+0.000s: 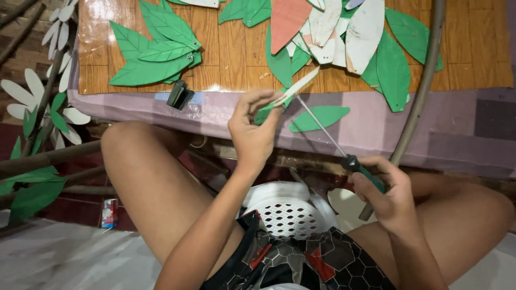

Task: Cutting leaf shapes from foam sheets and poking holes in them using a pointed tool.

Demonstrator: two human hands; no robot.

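My left hand (252,129) pinches a narrow cut-out leaf (287,92), white on one face and green on the other, and holds it up over the board's near edge. My right hand (384,196) grips the dark green handle of a thin screwdriver (328,134). Its metal shaft runs up and to the left, with the tip right at the leaf. A loose green leaf (318,117) lies flat just beyond the tip.
A wood-grain board (231,59) on a purple cover (134,110) carries piles of green leaves (156,51) and white and red ones (328,29). A black clip (179,95) sits at its edge. A branch (422,88) leans at the right. A white perforated stool (290,212) is between my knees.
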